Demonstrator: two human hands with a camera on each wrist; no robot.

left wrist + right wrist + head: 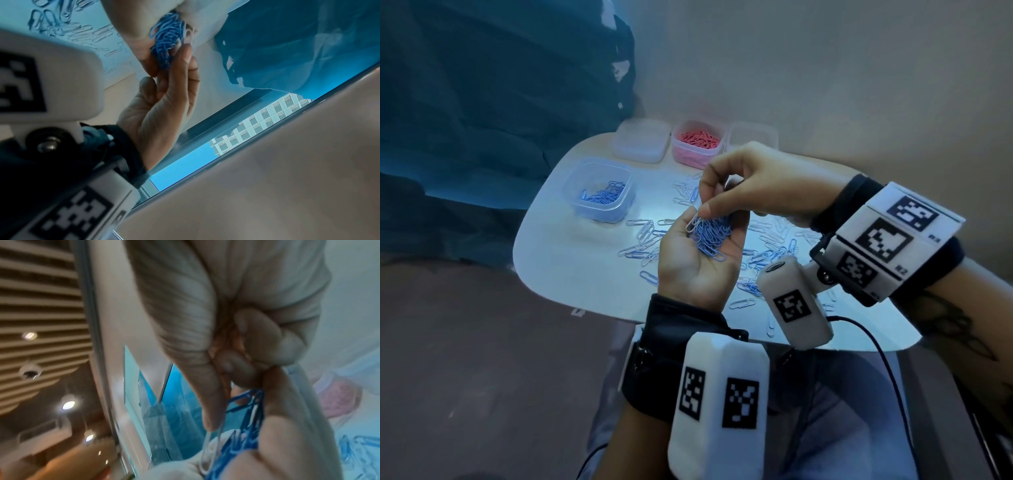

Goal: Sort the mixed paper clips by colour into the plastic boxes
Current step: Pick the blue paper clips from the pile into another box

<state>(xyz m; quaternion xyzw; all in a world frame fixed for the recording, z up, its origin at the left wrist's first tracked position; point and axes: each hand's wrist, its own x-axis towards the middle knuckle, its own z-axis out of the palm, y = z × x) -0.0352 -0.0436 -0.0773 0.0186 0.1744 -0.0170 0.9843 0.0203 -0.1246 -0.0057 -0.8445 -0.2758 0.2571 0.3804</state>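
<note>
My left hand (690, 265) is turned palm up over the table, fingers cupped round a pile of blue paper clips (710, 238). My right hand (700, 210) reaches in from the right. Its thumb and forefinger pinch a white paper clip (692, 221) at the pile's left edge. The right wrist view shows the white paper clip (211, 451) hanging below the thumb beside the blue paper clips (252, 423). In the left wrist view the right hand (162, 100) touches the blue paper clips (166, 37). A clear box with blue clips (599, 188) stands at the left and a box of pink clips (698, 144) at the back.
Two empty clear boxes (642, 141) (752, 137) flank the pink one at the back of the white table (571, 274). Several loose white and blue clips (643, 240) lie scattered under and around my hands. A black cable (876, 346) runs off the near edge.
</note>
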